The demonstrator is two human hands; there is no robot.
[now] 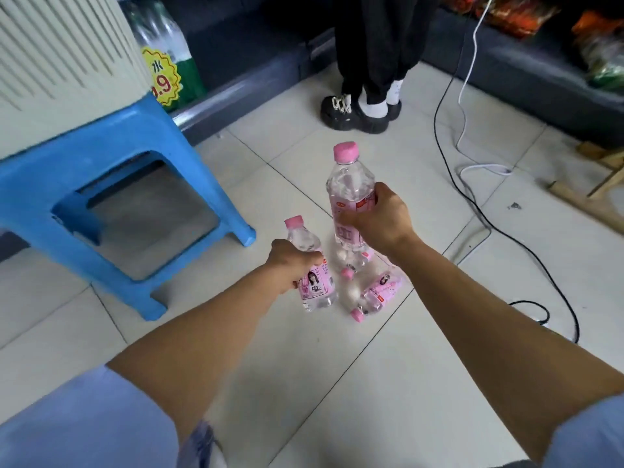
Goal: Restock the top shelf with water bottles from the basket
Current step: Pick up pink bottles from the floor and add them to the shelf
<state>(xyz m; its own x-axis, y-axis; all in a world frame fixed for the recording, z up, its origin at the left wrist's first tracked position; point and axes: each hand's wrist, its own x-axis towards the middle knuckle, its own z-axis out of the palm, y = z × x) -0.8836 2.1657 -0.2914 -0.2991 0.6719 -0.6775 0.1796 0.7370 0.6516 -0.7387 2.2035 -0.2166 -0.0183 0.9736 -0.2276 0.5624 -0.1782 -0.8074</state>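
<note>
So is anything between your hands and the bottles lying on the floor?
Nothing on the floor blocks the lying bottles, but both hands are full: the left hand grips a small bottle, the right hand a taller bottle that hides part of them.

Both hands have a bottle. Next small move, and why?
Probably lift both and turn toward the top shelf, out of view here. The left hand grips one pink-capped bottle, the right hand a second bottle, so neither can take the loose bottles lying on the floor.
</note>
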